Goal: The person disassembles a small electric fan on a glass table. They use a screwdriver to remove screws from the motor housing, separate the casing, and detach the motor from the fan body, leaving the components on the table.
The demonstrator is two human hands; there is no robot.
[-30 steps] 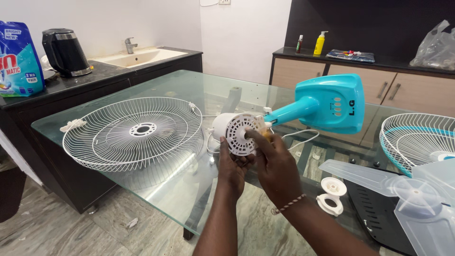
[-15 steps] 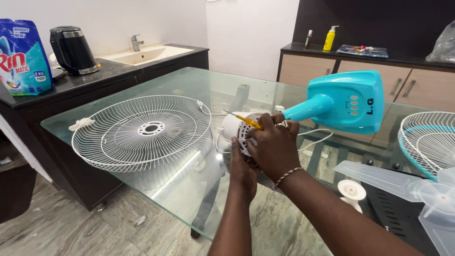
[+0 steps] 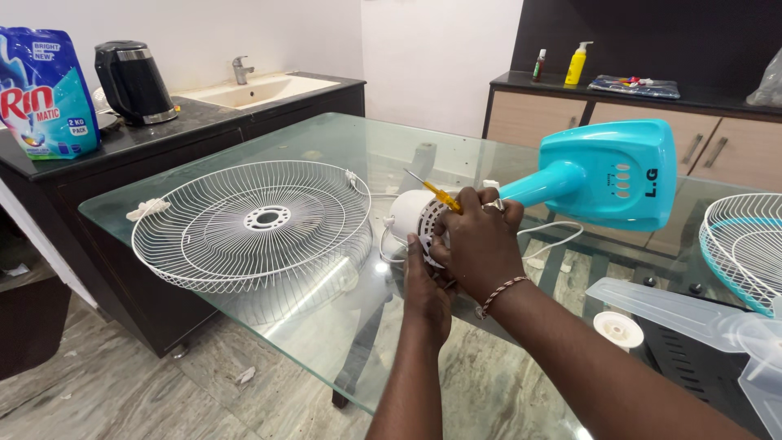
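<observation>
Near the counter's [image 3: 269, 326] front edge, the left hand [image 3: 423, 285] cups the white fan motor housing [image 3: 411, 216] from below to steady it, while the right hand [image 3: 481, 244], clamped on a yellow-handled screwdriver [image 3: 436, 193], works its vented face; the detached wire guard [image 3: 252, 224] lies beside, the turquoise fan base [image 3: 611, 175] beyond.

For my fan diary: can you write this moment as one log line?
left hand: steadies white motor housing | right hand: grips yellow screwdriver at housing | white fan guard: flat on glass table

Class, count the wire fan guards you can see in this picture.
2: one white wire guard lies on the glass table's left; a second guard sits at the right edge, partly cut off.
</observation>
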